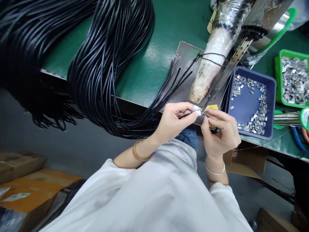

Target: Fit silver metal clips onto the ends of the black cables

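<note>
My left hand [176,118] pinches the end of a thin black cable [184,115] between thumb and forefinger; white tape wraps the fingertips. Close against it, my right hand [220,130] is closed, thumb and forefinger together on a small shiny metal piece [205,111] at the cable's tip. Too little of that piece shows to name its kind. Just beyond the fingers lies a yellow object [211,107], partly covered by my right hand. More black cables with stripped ends [177,75] rest on a dark board [187,51] to the left.
Large bundles of black cable [103,64] hang over the green table's [137,87] edge. A plastic-wrapped pipe [212,69] slopes down above my hands. On the right are a blue tray [270,106] of small metal clips, a green bin [279,80] with more, and a solder spool [287,118].
</note>
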Action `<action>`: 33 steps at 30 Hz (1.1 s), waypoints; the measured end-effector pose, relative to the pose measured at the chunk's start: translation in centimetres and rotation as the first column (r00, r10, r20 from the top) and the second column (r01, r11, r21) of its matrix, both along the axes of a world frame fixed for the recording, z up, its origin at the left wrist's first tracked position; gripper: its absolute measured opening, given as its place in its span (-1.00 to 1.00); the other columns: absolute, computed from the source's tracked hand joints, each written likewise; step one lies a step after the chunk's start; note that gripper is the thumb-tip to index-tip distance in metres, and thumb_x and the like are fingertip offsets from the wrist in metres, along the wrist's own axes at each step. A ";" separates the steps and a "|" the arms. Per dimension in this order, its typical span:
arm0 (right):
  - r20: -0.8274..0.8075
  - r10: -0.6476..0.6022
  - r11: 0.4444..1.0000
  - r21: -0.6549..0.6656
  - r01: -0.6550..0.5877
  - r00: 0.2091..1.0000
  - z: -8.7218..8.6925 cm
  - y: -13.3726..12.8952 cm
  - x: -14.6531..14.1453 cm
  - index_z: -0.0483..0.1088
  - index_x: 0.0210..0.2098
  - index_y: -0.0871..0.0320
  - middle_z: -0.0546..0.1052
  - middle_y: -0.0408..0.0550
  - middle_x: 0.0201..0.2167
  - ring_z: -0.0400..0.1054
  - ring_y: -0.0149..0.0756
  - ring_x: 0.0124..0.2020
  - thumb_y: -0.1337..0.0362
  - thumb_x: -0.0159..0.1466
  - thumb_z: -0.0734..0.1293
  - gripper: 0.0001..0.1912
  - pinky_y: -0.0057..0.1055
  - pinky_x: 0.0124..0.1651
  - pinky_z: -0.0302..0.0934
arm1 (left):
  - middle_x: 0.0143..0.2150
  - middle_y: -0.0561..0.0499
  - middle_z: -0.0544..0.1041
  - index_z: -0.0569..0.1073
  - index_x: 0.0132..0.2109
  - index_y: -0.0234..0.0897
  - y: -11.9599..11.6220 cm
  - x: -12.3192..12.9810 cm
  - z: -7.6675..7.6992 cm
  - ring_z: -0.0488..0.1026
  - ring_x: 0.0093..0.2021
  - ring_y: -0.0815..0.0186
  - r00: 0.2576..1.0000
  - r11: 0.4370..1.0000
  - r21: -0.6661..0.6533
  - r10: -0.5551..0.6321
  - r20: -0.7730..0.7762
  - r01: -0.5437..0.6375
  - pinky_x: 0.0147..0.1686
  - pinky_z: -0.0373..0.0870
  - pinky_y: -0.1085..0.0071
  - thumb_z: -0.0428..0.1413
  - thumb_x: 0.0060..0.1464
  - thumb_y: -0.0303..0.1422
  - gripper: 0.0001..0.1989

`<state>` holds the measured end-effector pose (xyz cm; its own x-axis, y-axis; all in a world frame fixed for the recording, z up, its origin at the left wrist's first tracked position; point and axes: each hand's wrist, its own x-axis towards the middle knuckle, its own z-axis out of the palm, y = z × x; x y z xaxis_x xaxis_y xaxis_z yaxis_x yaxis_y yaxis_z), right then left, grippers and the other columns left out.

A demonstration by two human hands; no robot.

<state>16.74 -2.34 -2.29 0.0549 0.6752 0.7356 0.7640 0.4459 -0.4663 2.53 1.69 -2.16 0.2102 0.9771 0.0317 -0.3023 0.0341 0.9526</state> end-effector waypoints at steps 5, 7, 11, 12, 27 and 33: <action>-0.051 0.038 0.999 -0.021 -0.039 0.998 -0.3 -0.3 0.1 0.38 -0.30 0.11 0.62 -0.07 -0.14 0.58 -0.30 -0.21 0.49 0.18 0.43 -0.79 -0.33 -0.20 0.58 | -0.41 0.01 0.61 0.60 -0.34 -0.36 -0.1 -0.2 0.1 0.50 -0.42 0.44 0.999 0.998 -0.056 -0.038 -0.035 0.036 -0.36 0.48 0.55 0.30 0.02 -0.36 -0.88; -0.068 0.046 0.998 -0.027 -0.048 0.997 -0.4 -0.3 0.2 0.38 -0.29 0.11 0.62 -0.08 -0.15 0.58 -0.31 -0.21 0.50 0.18 0.43 -0.79 -0.32 -0.19 0.58 | -0.42 0.02 0.59 0.60 -0.34 -0.36 -0.1 -0.2 0.2 0.48 -0.44 0.44 0.998 0.995 -0.082 -0.051 -0.030 0.048 -0.38 0.46 0.55 0.32 0.02 -0.31 -0.83; -0.037 0.034 0.997 -0.069 -0.037 0.999 -0.1 -0.2 0.3 0.38 -0.29 0.09 0.63 -0.10 -0.14 0.58 -0.31 -0.20 0.49 0.20 0.43 -0.79 -0.32 -0.16 0.57 | -0.53 0.10 0.49 0.57 -0.35 -0.36 0.0 -0.1 0.4 0.37 -0.53 0.50 0.999 0.991 -0.126 -0.046 -0.013 0.044 -0.48 0.36 0.57 0.35 -0.01 -0.26 -0.77; -0.024 0.030 0.997 -0.076 -0.032 0.999 0.0 -0.1 0.3 0.38 -0.29 0.09 0.63 -0.10 -0.15 0.58 -0.31 -0.20 0.48 0.20 0.43 -0.80 -0.33 -0.16 0.56 | -0.55 0.11 0.47 0.56 -0.36 -0.36 0.1 -0.1 0.5 0.35 -0.55 0.51 0.999 0.990 -0.134 -0.044 -0.009 0.042 -0.50 0.35 0.58 0.35 -0.01 -0.25 -0.76; -0.015 0.019 0.997 -0.070 -0.020 1.000 0.8 -0.1 0.0 0.37 -0.31 0.09 0.64 -0.09 -0.17 0.59 -0.29 -0.21 0.48 0.19 0.42 -0.79 -0.32 -0.19 0.57 | -0.42 0.03 0.60 0.58 -0.34 -0.36 0.2 -0.3 0.8 0.48 -0.45 0.46 0.997 0.979 -0.187 -0.073 0.031 0.078 -0.36 0.46 0.54 0.36 -0.03 -0.29 -0.78; 0.002 0.030 0.997 -0.074 -0.029 1.000 0.7 -0.1 0.1 0.37 -0.31 0.09 0.64 -0.10 -0.17 0.59 -0.31 -0.20 0.50 0.18 0.42 -0.79 -0.33 -0.14 0.55 | -0.51 0.09 0.51 0.55 -0.36 -0.36 0.2 -0.3 0.6 0.37 -0.53 0.51 0.997 0.981 -0.180 -0.072 0.014 0.074 -0.46 0.36 0.57 0.36 -0.03 -0.26 -0.75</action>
